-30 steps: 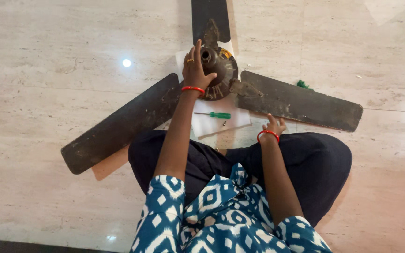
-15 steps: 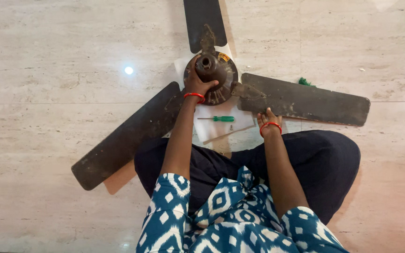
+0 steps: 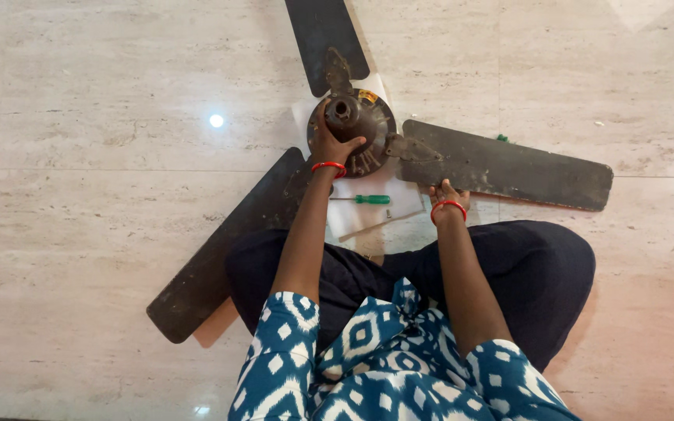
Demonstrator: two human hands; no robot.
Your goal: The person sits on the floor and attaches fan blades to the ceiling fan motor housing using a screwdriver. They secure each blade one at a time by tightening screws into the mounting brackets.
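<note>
A dusty dark ceiling fan lies on the marble floor in front of me, its round motor hub [image 3: 364, 117] at top centre. Three blades spread from it: one [image 3: 323, 35] going up, one [image 3: 509, 165] to the right, one [image 3: 228, 249] down to the left. My left hand [image 3: 329, 142] grips the near left side of the hub. My right hand [image 3: 448, 193] rests at the near edge of the right blade, fingers curled under it; what it holds is hidden. A green-handled screwdriver [image 3: 364, 199] lies on white paper [image 3: 368, 214] between my hands.
I sit cross-legged in dark trousers [image 3: 540, 273] close to the fan. A thin stick [image 3: 380, 226] lies on the paper by the screwdriver. A small green object [image 3: 501, 138] peeks out behind the right blade. A light's reflection [image 3: 216, 121] shines on the floor.
My left hand slid from the top of the hub to its near left side. My right hand stays at the right blade's edge. The view has shifted, so the fan sits further right.
</note>
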